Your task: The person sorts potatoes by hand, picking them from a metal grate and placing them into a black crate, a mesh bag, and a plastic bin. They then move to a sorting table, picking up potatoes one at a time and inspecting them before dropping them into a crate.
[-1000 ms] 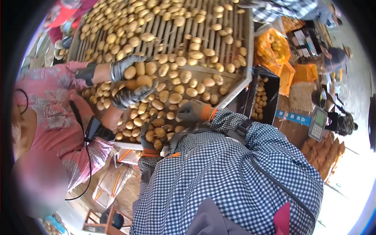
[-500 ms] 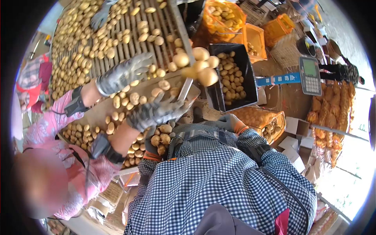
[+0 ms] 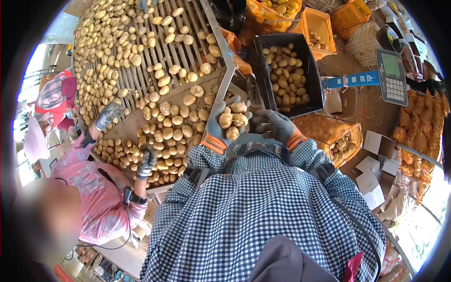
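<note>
My left hand, in a grey glove with an orange cuff, cups several potatoes at the front corner of the sorting table. To its right, my right hand, gloved the same way, has its fingers apart and holds nothing. Just beyond the right hand is a black crate with potatoes inside. Loose potatoes lie on the board of the sorting table left of my left hand.
A co-worker in pink stands at the left, gloved hands over the table. The slatted rack carries many potatoes. Around the black crate are an orange crate, a scale display, a mesh sack and white boxes.
My left hand has lifted the potatoes and moved right, close to my right hand. Potatoes blurred in mid-air are gone from there. The co-worker's hands have drawn back left.
</note>
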The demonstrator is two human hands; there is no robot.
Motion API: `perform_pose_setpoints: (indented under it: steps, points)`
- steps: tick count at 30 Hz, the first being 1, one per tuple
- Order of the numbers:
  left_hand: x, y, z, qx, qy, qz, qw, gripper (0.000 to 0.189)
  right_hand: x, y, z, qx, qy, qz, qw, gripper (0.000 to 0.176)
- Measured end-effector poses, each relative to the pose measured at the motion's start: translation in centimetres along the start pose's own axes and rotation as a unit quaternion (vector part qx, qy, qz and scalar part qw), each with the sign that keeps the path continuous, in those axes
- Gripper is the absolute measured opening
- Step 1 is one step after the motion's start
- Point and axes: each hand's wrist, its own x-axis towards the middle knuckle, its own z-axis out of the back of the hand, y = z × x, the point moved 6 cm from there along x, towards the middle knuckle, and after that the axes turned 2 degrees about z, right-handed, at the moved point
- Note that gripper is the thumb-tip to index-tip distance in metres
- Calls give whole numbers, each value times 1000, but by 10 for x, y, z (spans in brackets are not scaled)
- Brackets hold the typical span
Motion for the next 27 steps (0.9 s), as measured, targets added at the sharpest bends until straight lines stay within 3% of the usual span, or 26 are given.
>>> perform_pose_setpoints:
  steps: [1, 2, 5, 7, 8, 9, 10, 11, 14, 15, 19, 27]
  points:
    - [6, 0, 1, 39, -14, -21, 999, 51, 4, 4, -20, 146, 74, 1, 987, 57]
    - [10, 2, -13, 175, -230, -62, 955, 49, 13, 0, -28, 149, 74, 2, 986, 57]
    - [20, 13, 21, 201, -257, -61, 943, 47, 48, -34, -22, 277, 76, -7, 958, 61]
    - [20, 28, 34, 141, -330, -43, 932, 45, 66, -47, 13, -13, 29, 145, 989, 57]
    - [19, 34, 40, 120, -328, -26, 937, 45, 42, -35, 10, 180, -67, -54, 980, 56]
    - [16, 42, 55, 99, -325, -8, 941, 44, 41, -36, 20, 181, -66, -54, 980, 56]
    - [7, 35, 77, 481, -243, -140, 831, 39, 38, -43, 44, 155, -114, -67, 979, 54]
    - [11, 39, 90, 480, -237, -133, 834, 39, 33, -50, 69, 129, -169, -76, 974, 52]
    - [-83, 35, 125, 504, -178, -80, 841, 40, 18, -63, 124, 101, -236, -49, 965, 38]
    - [-47, 36, 141, 508, -151, -61, 846, 40, 9, -65, 139, 70, -248, -40, 965, 37]
    - [-42, 23, 190, 551, -87, -39, 829, 41, -24, -53, 170, 20, -308, -23, 951, 36]
    - [-22, 9, 254, 679, -104, -76, 723, 43, -25, -35, 183, -31, -316, -6, 948, 36]
